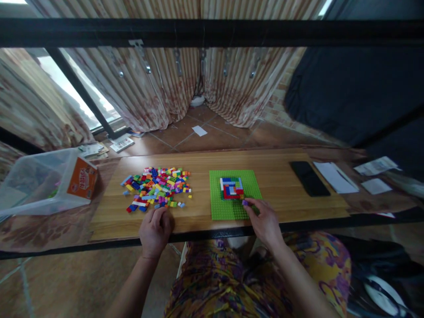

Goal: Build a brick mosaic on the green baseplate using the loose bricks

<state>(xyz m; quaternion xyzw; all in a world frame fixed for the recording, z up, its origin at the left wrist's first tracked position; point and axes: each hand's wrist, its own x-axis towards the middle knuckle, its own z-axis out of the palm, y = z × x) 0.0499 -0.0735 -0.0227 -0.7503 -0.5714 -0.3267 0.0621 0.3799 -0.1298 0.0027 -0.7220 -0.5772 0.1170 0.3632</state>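
Between the thumb and fingers of my right hand [265, 219] is a small purple toy brick [245, 202], close to the near right corner of a block of stacked bricks [231, 188]. That block, in red, blue, white, green and other colours, stands on a green studded baseplate [218, 210]. My left hand [154, 230] rests closed at the table's front edge, its fingers curled in. Just beyond it spreads a pile of loose toy bricks [159, 185] in many colours. Whether the left fingers hold anything is hidden.
The wooden board [198, 159] carries all of this. A black phone [309, 178] and white paper [335, 177] lie at the right. On the left stands a clear plastic box [43, 176] with an orange label. A dark metal bar [212, 33] crosses above, before striped curtains [159, 88].
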